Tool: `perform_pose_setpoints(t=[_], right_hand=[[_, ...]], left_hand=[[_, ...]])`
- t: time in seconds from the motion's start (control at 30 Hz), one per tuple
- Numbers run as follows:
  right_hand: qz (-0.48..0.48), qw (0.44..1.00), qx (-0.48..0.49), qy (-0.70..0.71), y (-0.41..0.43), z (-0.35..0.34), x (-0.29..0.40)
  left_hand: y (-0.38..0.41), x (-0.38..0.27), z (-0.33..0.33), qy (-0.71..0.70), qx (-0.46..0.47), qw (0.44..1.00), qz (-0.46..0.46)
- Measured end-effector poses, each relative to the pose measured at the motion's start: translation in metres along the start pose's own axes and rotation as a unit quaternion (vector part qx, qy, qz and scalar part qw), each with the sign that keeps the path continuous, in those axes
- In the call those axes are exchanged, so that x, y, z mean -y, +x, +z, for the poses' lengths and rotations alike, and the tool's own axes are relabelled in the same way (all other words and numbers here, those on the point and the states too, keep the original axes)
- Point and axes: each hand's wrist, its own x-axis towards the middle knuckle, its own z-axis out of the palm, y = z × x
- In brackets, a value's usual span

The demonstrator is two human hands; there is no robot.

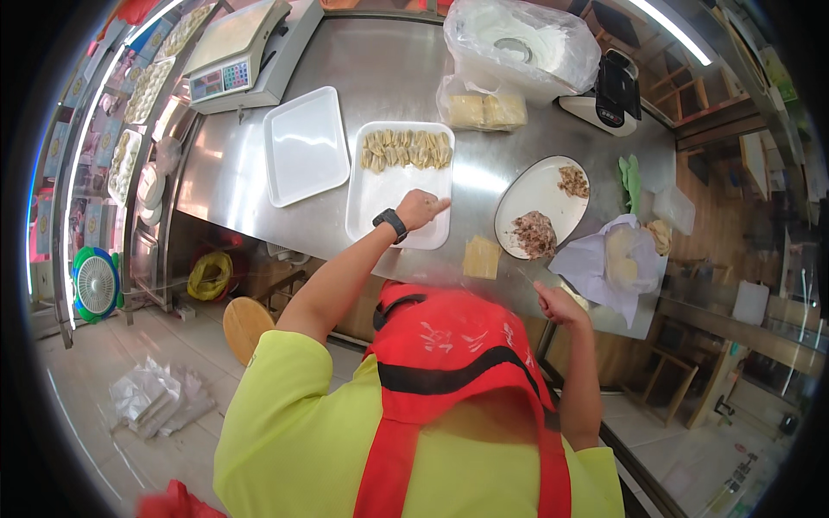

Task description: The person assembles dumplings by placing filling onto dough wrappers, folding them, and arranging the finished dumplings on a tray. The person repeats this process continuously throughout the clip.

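Note:
My left hand (422, 210) is over the lower right part of a white plastic tray (382, 223), palm down, index finger extended; nothing shows in it. Rows of folded, filled dumplings (407, 149) lie across that tray's far half. My right hand (560, 304), at the table's near edge, is closed around a thin stick-like tool (526, 276), partly blurred. Between my hands lies a stack of square yellow dough wrappers (481, 257). Just beyond my right hand, a white oval plate (541, 188) holds a large mound of minced meat filling (535, 235) and a smaller brown portion (573, 182).
Left of the dumplings stands another white tray (306, 147), with a weighing scale (227, 55) behind. Bagged wrappers (487, 111) and a bag of white flour (518, 45) are at the back. A cloth with a plastic bag (625, 259) lies right; a wooden stool (248, 330) stands below left.

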Motion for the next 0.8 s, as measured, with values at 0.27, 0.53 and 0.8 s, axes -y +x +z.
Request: perform_pose_setpoints(t=[0.27,0.53,0.8], right_hand=[[-0.011,0.998,0.011,0.055,-0.002,0.037,0.002],[-0.008,0.991,0.027,0.134,-0.003,0.037,-0.006],[-0.041,0.995,-0.04,0.087,0.01,0.033,-0.026]], left_hand=[[0.04,0.011,-0.083,0.265,-0.194,0.938,0.115],[0.023,0.022,-0.057,0.285,-0.237,0.894,0.25],[-0.025,-0.049,0.141,0.215,0.058,0.921,0.321]])
